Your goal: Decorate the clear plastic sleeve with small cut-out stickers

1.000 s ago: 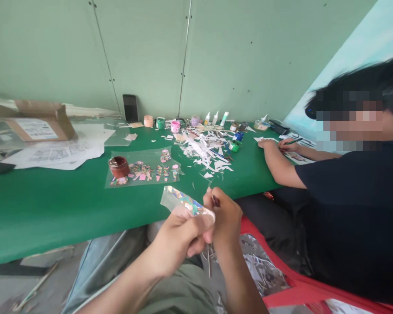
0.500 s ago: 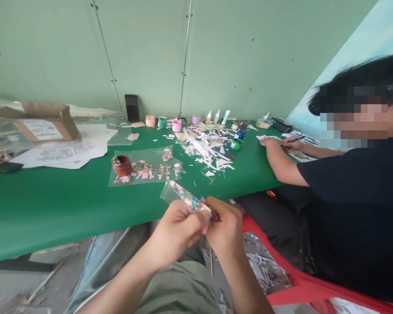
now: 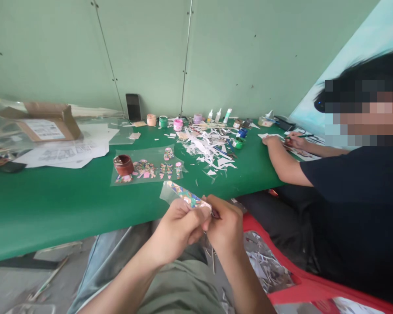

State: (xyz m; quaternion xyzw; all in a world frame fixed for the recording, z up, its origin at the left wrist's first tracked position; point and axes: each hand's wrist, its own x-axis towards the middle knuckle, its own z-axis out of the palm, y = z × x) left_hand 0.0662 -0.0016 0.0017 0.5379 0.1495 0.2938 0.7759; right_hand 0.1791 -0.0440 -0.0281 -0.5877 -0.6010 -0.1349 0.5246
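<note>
My left hand (image 3: 180, 226) is closed on a patterned piece (image 3: 186, 195) with clear film along its edge, held above the table's front edge. Against its right end, my right hand (image 3: 225, 222) has its fingers curled in; whatever they grip is hidden, though a dark bit shows between them. Farther back, a clear sheet (image 3: 150, 153) carries a red-brown jar (image 3: 123, 165) at its left side and several patterned cut pieces (image 3: 144, 167). White paper scraps (image 3: 209, 148) are heaped to the right of that sheet.
At the left are a cardboard box (image 3: 52, 124) and printed papers (image 3: 65, 152). Paint jars (image 3: 178, 125), glue bottles (image 3: 218, 115) and a phone (image 3: 133, 107) stand near the wall. At the right sits a person in a dark shirt (image 3: 356, 192), pen in hand. A red chair (image 3: 301, 283) is lower right.
The whole view has shifted slightly. My two hands keep nearly the same pose around the patterned piece, and the other person's pen hand has moved a little.
</note>
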